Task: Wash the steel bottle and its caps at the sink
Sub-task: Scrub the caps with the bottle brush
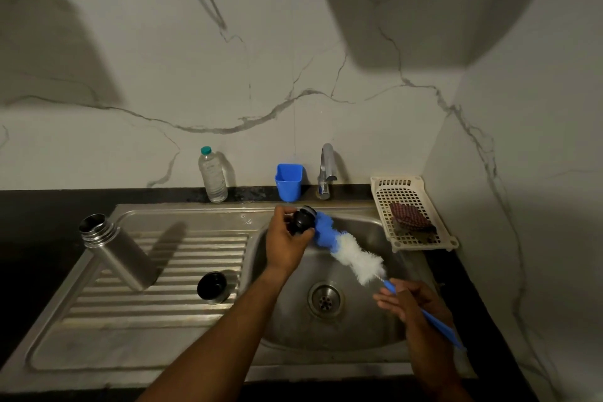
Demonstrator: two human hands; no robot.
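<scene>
The open steel bottle (115, 250) stands on the ribbed drainboard at the left, with no cap on its neck. A black-lined steel cap (212, 286) sits on the drainboard beside the basin. Over the back of the basin my left hand (284, 243) grips a black inner cap (302, 220). The blue tip of a blue-and-white bottle brush (346, 246) touches that cap. My right hand (412, 305) holds the brush's blue handle over the front right of the basin.
The steel sink (368, 333) has a round drain (324, 299). Behind it stand a tap (326, 171), a blue plastic cup (288, 181) and a clear water bottle (212, 174). A cream plastic basket (409, 194) with a dark scrubber rests at the right on the black counter.
</scene>
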